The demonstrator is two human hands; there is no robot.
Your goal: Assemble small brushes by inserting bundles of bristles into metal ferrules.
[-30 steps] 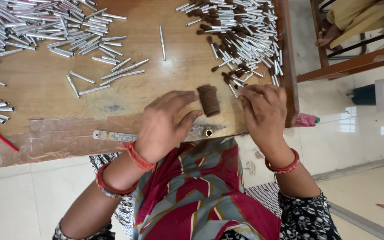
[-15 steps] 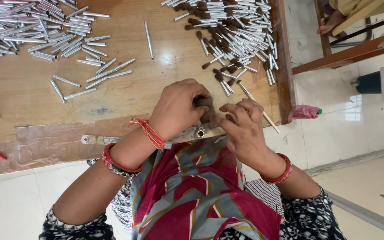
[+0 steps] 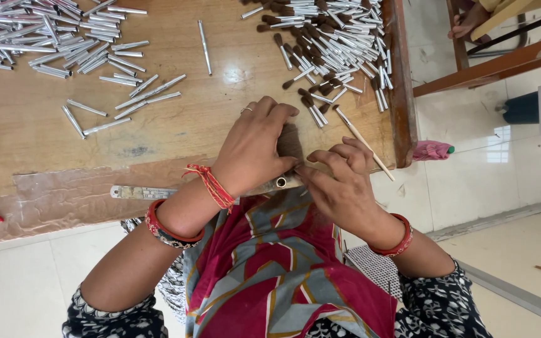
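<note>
Hands meet at the near edge of the wooden worktop (image 3: 176, 134). Left hand (image 3: 253, 147) is curled down over a dark brown tuft of bristle (image 3: 290, 143), fingers closed on it and covering its left side. Right hand (image 3: 339, 181) is pinched shut, fingertips (image 3: 305, 171) touching the base of the same tuft, just above a short metal tube (image 3: 277, 183) that lies along the worktop edge with its open end facing the camera. Cannot tell which hand actually carries the tube. A thin stick with a dark tip (image 3: 361, 139) runs diagonally just past the right hand's knuckles. Far right of the worktop: pile of silver ferrules with brown bristle tips (image 3: 339, 40). Far left: pile of bare silver tubes (image 3: 39, 31), with strays spread toward the middle, well apart from both hands. Steel ruler (image 3: 140, 192) lies flat on the near edge, left of the left wrist. Red bangles on both wrists, red thread on the left.
</note>
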